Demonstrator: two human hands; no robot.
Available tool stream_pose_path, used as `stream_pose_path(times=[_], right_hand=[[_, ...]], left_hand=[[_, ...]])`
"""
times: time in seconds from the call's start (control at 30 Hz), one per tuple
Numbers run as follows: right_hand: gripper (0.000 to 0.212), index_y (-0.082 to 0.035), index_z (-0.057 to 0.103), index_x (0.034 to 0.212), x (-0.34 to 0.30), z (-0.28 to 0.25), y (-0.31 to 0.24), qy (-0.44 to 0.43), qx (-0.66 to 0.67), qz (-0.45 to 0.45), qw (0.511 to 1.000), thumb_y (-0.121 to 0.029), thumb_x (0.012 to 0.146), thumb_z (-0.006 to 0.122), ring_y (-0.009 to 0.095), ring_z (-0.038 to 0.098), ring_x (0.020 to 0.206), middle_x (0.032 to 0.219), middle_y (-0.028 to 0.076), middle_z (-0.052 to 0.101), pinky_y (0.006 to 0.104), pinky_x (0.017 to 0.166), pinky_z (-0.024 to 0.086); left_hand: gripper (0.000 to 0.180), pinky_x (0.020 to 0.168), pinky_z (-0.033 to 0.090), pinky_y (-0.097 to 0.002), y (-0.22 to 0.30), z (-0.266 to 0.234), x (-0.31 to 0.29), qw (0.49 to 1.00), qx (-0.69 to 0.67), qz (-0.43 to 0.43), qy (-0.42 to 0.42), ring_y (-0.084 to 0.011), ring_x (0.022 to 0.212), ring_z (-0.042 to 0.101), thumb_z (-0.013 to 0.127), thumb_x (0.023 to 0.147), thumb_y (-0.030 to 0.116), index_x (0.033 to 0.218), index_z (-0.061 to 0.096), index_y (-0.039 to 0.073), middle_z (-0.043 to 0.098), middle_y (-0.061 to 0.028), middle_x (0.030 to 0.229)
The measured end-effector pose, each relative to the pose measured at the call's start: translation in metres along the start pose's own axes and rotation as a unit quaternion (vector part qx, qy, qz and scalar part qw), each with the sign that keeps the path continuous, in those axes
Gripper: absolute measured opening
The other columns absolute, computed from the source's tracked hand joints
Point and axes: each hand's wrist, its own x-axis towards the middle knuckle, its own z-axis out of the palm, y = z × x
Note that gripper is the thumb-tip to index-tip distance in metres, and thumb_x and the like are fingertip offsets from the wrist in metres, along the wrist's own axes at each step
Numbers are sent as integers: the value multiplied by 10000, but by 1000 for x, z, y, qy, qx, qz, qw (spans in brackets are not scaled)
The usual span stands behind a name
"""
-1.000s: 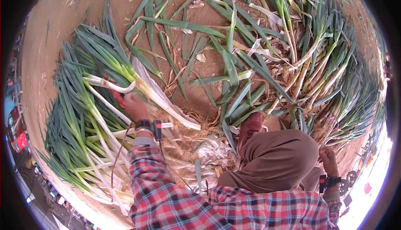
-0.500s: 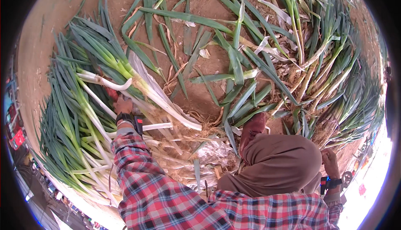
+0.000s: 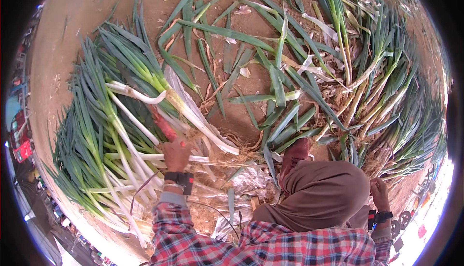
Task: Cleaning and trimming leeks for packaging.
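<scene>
My left hand [image 3: 176, 155] is closed over the pile of trimmed leeks [image 3: 111, 140] on my left. A reddish stick-like thing [image 3: 162, 125] pokes out of its fist, up and to the left. A white leek stalk [image 3: 198, 159] runs under the knuckles. A black wristband sits on that wrist. My right hand [image 3: 379, 193] rests low on the right against my brown-trousered knee [image 3: 324, 193], fingers curled. What it holds is hidden. Untrimmed leeks [image 3: 386, 101] with dry roots lie heaped to the right.
Loose green leaves and dry peelings [image 3: 232, 58] are scattered over the bare earth ahead. A crumpled clear plastic sheet [image 3: 251, 184] lies under the root ends by my knee. My shoe [image 3: 296, 151] points forward. Colourful objects line the far left rim.
My left hand has drawn back from the leek pile toward my body, bringing the reddish thing with it. My right hand stays by the knee.
</scene>
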Motion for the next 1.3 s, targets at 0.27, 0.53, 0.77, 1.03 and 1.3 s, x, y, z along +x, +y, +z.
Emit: stream_pose_path(times=[0.27, 0.53, 0.77, 1.03, 1.3], right_hand=[[236, -7, 561, 903, -16, 4, 21, 24, 29, -56, 998, -243, 913, 564, 122, 566, 604, 727, 29, 540, 257, 564, 471], [207, -5, 563, 912, -63, 5, 48, 103, 66, -83, 989, -211, 928, 545, 117, 557, 585, 738, 38, 558, 264, 545, 451], [256, 25, 563, 869, -134, -17, 71, 203, 96, -135, 965, -229, 895, 537, 189, 559, 680, 708, 106, 582, 350, 622, 441], [336, 8, 606, 1041, -238, -12, 104, 203, 384, -293, 852, -311, 956, 542, 152, 609, 820, 857, 72, 638, 304, 721, 489], [392, -22, 495, 1219, -292, 7, 131, 114, 715, -432, 538, -269, 934, 602, 202, 598, 1035, 1097, 112, 611, 354, 912, 487]], left_hand=[[234, 655, 467, -419, 64, -31, -125, 980, -114, 134, 91, -313, 710, 572, 715, 753, 229, 877, 621, 53, 583, -142, 735], [184, 568, 400, -222, 125, -82, -229, 733, -679, -37, 8, -95, 632, 467, 637, 868, 69, 943, 473, 107, 505, 2, 816], [275, 648, 435, -303, 196, -110, -335, 784, -541, 301, -43, -187, 741, 524, 578, 902, 99, 1158, 538, 6, 588, -92, 917], [125, 457, 376, -204, 343, -76, -456, 711, -274, 570, -306, -70, 516, 495, 565, 935, 85, 1037, 529, 23, 595, -73, 767], [148, 542, 487, -249, 401, 29, -590, 464, -8, 791, -399, -128, 606, 604, 591, 890, 3, 1038, 595, 11, 601, -79, 810]])
